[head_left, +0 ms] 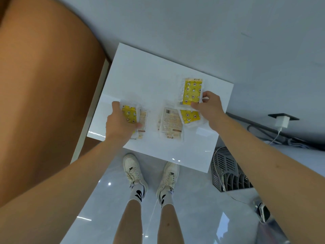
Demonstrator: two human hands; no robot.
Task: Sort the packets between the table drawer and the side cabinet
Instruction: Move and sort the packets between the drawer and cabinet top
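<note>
**Packets on white bench, both hands engaged**

- White bench [149, 73]: glossy square top, seen from above; brown cabinet surface [44, 103] along the left.
- Left hand [121, 120]: closed on a yellow-printed packet [129, 114] at the left of the bench, thumb on the far edge, fingers on the right side; pale packet [143, 120] lying just beneath and to the right.
- Right hand [209, 104]: pinching the near right corner of a yellow packet [192, 91] at the far right.
- Between the hands: pale label-side packet [171, 123] flat on the bench; another yellow packet [190, 117] touching its right edge, tilted.
- Floor: white shoes [133, 170] near the bench edge; grey slatted rack [226, 169] and white charger [282, 121] at the right.
</note>
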